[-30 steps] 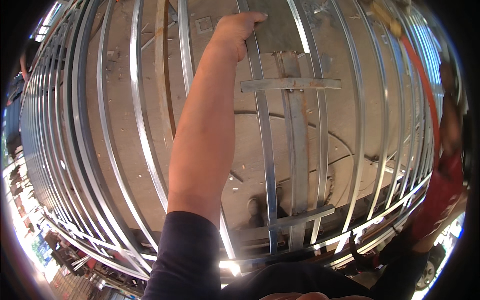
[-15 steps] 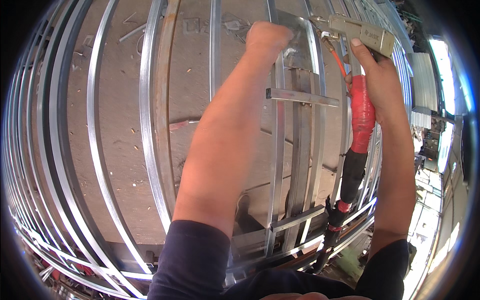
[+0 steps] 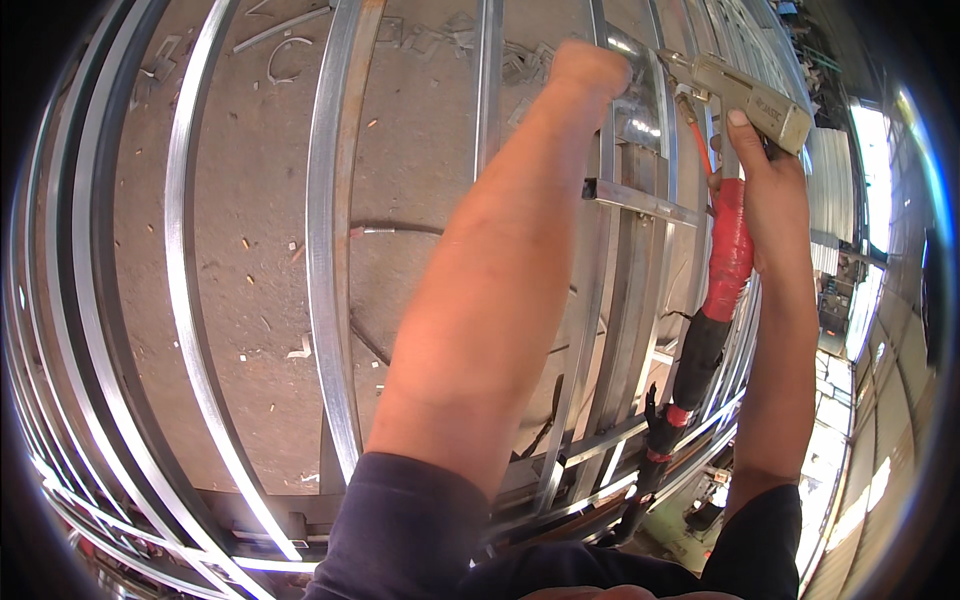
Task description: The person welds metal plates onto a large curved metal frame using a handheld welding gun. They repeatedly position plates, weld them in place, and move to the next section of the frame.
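My left hand [image 3: 590,72] is stretched far forward, its fingers curled into a fist beside a shiny flat metal plate [image 3: 637,122] that lies across the tubes. What the fist holds, if anything, is hidden. My right hand [image 3: 768,175] grips a handheld welding gun [image 3: 752,95], a beige, boxy head on a handle wrapped in red tape [image 3: 731,225]. The thumb rests on its side. The gun's nozzle end points left, close to the plate. Under the gun runs a thin orange hose [image 3: 702,145]. A short square tube [image 3: 645,202] lies crosswise below the plate.
Long silvery square tubes [image 3: 185,250] run away from me in a frame above a dirty floor [image 3: 260,350] with scraps. A brownish tube edge [image 3: 352,110] stands among them. A thick black cable [image 3: 700,355] trails from the gun toward me. Stacked pale sheets [image 3: 832,190] lie at right.
The view has shifted, so the frame, plate and both hands appear farther right. My left fist stays beside the plate. The gun, still in my right hand, is tilted slightly more.
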A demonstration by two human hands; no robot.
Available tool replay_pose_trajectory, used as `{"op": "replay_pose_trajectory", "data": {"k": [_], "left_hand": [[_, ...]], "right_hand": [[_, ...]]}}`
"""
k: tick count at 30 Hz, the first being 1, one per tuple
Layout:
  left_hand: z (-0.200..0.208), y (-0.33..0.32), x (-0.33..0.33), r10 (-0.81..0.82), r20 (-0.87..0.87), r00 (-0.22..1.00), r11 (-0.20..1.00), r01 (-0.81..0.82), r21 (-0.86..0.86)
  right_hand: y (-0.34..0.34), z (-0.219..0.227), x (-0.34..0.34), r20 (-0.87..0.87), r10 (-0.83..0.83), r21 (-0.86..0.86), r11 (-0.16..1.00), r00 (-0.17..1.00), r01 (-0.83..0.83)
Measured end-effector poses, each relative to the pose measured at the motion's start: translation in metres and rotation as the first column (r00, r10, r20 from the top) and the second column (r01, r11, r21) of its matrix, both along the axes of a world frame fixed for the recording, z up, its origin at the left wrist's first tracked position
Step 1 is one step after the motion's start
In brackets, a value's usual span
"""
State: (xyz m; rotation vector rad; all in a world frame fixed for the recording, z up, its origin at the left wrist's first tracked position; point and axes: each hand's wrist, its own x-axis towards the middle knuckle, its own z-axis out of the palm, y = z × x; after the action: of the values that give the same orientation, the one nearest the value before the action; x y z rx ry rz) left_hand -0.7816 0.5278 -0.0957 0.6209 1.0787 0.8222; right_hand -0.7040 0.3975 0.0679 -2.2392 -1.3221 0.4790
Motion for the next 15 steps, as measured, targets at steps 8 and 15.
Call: {"op": "replay_pose_trajectory", "data": {"k": [8,15], "left_hand": [[-0.003,0.006,0.007,-0.029,-0.165,0.986,0.999,0.035,0.035],[-0.040,0.039,0.021,-0.091,-0.373,0.923,0.938,0.206,0.280]], "right_hand": [[0.001,-0.008,0.008,0.007,0.032,0.020,0.999,0.999,-0.032],[0.009,-0.012,-0.008,0.145,0.100,-0.020,0.995,0.984,-0.098]]}}
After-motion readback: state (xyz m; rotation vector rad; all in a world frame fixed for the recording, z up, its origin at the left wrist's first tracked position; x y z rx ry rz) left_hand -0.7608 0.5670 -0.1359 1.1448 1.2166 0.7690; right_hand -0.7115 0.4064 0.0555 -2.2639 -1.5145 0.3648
